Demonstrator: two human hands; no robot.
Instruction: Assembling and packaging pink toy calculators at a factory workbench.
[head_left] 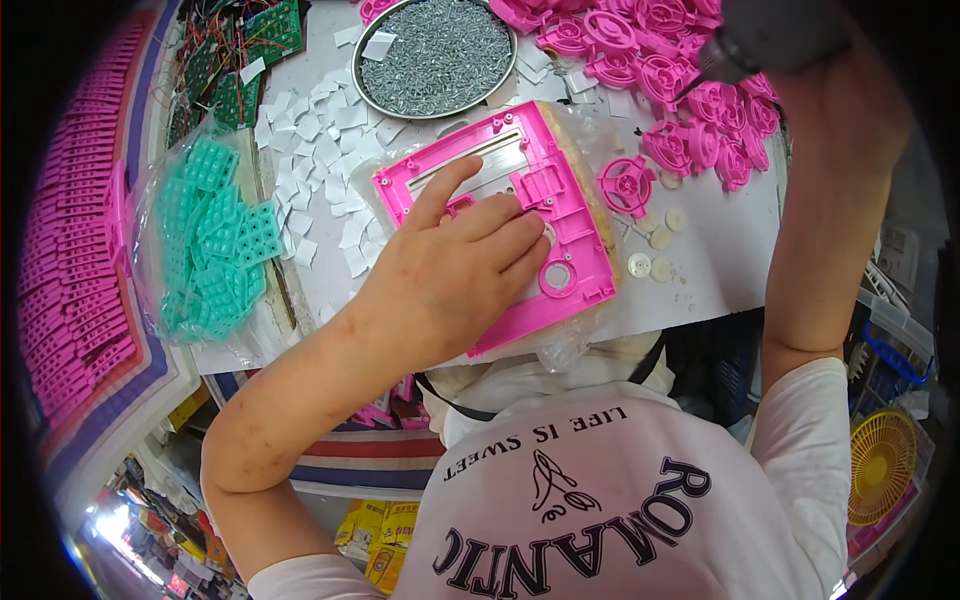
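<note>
A pink plastic casing [505,312], inner side up with screw posts and ribs, lies tilted on a padded, plastic-wrapped block [590,190]. My left hand [450,265] rests over its middle, fingers spread and touching the inside; whatever lies under the palm is hidden. High at the right, my right hand [845,110] is wrapped around a dark power screwdriver [775,35]. The driver's thin bit points down and left, above the pile of pink round parts [670,80] and apart from the casing. One pink round part [627,187] sits alone beside the casing.
A round metal tray [357,75] full of small screws stands at the back. White paper squares [325,135] are scattered left of the casing, beside a bag of turquoise keypads [215,230]. Green circuit boards [270,35] lie far left; pale discs [660,237] lie right.
</note>
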